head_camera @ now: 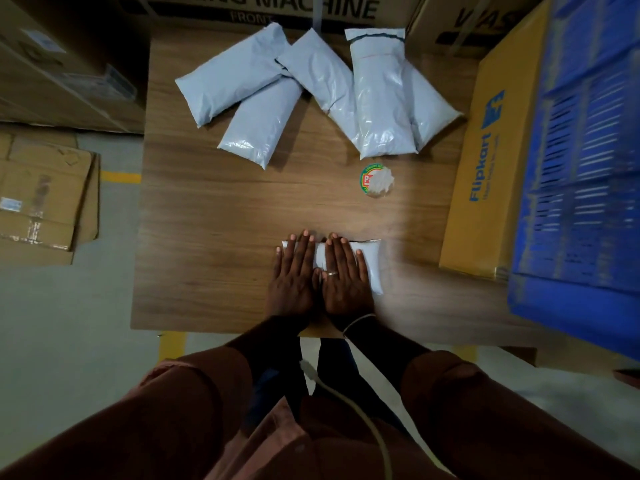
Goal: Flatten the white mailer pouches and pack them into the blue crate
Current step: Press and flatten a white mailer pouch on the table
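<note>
- The person is pressing both palms flat on a small white plastic mailer pouch (372,268) lying near the front edge of the brown wood-grain bench (214,220); the left hand (294,271) and the right hand (343,271) are lying side by side, fingers spread and stretched out, gripping nothing.
- Five more puffy white mailer pouches (256,95) are waiting in an overlapping heap at the far side of the bench, well apart from the hands.
- The blue slatted plastic crate (581,168) is standing at the right, beside a yellow cardboard box (485,168).
- Risk: trapped air is likely shifting towards the uncovered right end, so the pouch could spring back or slide on the smooth wood towards the near edge.
- Risk: hard pressing could burst a seam.
- The hands are hiding most of the pouch, so its flatness is unclear.
- The crate is blurred and cut off; its inside is not showing.
- A round green-rimmed sticker-like object (375,180) is too blurred to identify.
</note>
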The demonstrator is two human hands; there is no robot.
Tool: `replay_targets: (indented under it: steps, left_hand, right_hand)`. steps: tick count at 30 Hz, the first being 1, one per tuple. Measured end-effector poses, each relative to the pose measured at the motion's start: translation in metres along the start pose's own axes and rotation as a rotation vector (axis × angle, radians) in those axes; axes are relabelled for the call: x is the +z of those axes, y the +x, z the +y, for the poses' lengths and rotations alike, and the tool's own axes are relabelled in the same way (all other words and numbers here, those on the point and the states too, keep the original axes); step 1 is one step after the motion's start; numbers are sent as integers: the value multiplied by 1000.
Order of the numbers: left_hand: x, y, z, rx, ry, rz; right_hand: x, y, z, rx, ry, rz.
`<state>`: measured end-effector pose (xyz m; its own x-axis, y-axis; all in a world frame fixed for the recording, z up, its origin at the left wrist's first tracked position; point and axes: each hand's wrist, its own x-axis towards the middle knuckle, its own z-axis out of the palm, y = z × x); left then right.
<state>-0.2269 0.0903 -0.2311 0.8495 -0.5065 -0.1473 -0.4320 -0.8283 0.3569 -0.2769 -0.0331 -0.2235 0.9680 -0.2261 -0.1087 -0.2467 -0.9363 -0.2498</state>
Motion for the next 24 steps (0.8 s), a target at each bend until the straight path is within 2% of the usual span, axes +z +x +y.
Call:
replay_targets:
  steps: [6, 11, 15, 24]
  left_hand:
    - [-13, 2, 14, -24, 40, 8]
    - [-15, 28, 26, -26, 3, 44]
    - [-3, 35, 25, -8, 31, 13]
    - [2, 35, 24, -20, 34, 2]
  right_hand:
    - [-19, 0, 4, -20, 109, -31]
    - [-40, 20, 25, 134, 162, -20]
    - [-24, 24, 35, 86, 105, -54]
    - [-13, 22, 37, 85, 136, -25]
